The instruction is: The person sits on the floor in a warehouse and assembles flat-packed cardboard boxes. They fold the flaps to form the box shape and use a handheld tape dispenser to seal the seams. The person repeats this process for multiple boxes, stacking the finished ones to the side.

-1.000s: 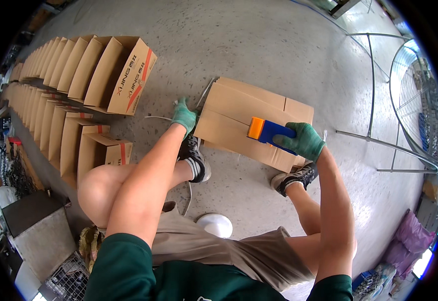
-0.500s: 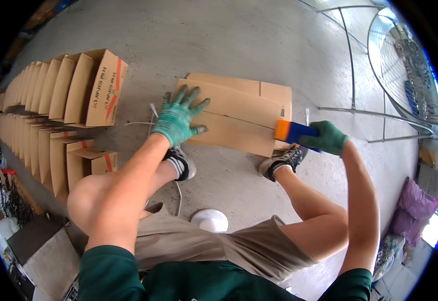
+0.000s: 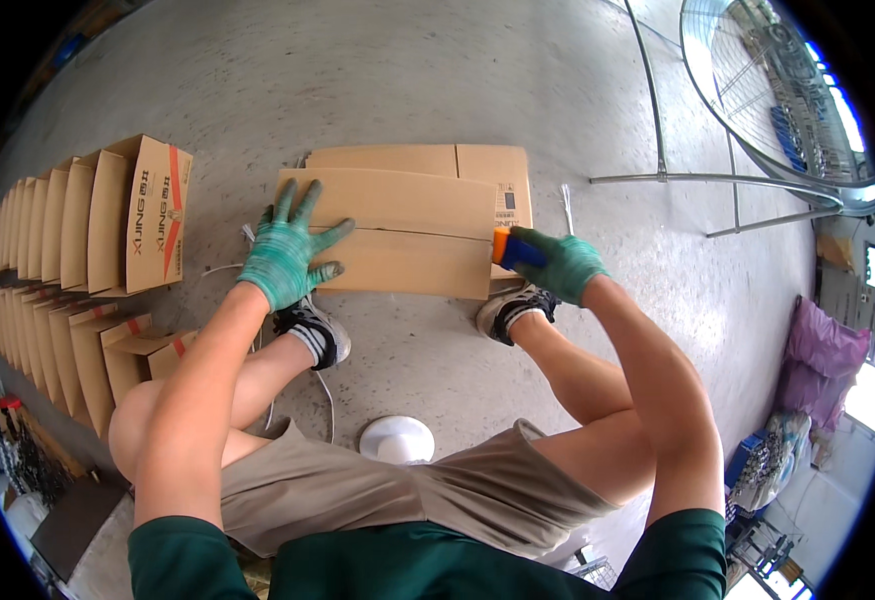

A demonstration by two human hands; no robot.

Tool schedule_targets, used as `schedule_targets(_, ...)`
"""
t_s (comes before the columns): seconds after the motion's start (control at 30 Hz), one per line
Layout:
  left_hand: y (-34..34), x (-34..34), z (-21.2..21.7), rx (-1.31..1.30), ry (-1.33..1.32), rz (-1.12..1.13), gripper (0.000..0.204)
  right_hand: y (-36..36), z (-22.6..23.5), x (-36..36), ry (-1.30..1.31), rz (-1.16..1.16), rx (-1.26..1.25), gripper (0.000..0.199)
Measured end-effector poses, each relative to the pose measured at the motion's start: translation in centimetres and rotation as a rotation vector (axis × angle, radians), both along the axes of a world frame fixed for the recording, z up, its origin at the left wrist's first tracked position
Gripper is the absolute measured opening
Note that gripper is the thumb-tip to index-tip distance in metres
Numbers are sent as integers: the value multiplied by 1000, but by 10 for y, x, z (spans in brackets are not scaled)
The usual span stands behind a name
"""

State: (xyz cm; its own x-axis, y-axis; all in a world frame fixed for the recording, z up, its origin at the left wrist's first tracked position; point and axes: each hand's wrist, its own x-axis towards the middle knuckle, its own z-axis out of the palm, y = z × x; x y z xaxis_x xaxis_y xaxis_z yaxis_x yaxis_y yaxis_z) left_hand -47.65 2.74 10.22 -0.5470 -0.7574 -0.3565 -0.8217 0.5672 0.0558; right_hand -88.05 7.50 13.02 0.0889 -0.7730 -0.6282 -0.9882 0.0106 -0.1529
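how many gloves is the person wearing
2. The left glove lies flat, fingers spread, on the box. The right glove grips an orange and blue tape dispenser at the box's right end.

Even, soft daylight fills the scene; the concrete floor [image 3: 437, 90] reads bright and grey with only faint shadows under the legs. Strong glare blows out at the right rim near the fan [image 3: 787, 100]. Fisheye bending curves straight edges toward a black circular border. The centre is sharp; the rim softens.
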Motion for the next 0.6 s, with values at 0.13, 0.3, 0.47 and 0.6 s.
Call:
schedule_targets(0.13, 0, 2, -6, 7, 16, 2, 65, 10, -16, 31, 10, 0, -71, 38)
schedule_targets(0.3, -4, -1, -3, 30, 0, 11, 66, 37, -87, 40, 27, -150, -253, 27)
schedule_targets(0.47, 4, 11, -11, -5, -17, -1, 65, 23, -155, 53, -5, -353, -311, 40)
schedule_targets(0.6, -10, -13, 4, 38, -39, -32, 64, 32, -225, 16, -108, -350, -422, 56)
